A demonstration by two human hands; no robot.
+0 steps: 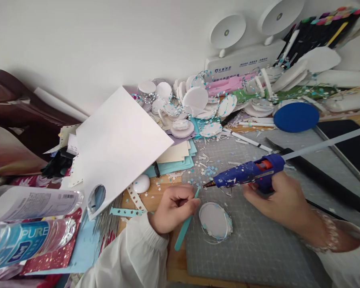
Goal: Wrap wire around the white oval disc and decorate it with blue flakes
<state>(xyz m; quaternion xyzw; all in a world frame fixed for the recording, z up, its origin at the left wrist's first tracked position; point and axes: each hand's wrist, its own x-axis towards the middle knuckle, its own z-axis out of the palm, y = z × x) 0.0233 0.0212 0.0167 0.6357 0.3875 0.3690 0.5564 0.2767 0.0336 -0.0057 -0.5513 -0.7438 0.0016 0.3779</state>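
My left hand (175, 208) is closed in a pinch on a thin teal paper strip (184, 228), whose upper end sits just at the glue gun's nozzle. My right hand (277, 200) grips a blue glue gun (249, 173) speckled with white, its tip pointing left and a clear glue stick trailing out the back to the right. A round white disc (215, 221) with small blue flecks at its edge lies on the grey cutting mat (258, 248) between both hands.
A pile of white discs (195, 102) and paper scraps lies at the back. A white card sheet (117, 144) with a round hole leans at left. Plastic bottles (27, 236) lie far left. A blue disc (296, 117) and a dark tablet (351, 148) sit right.
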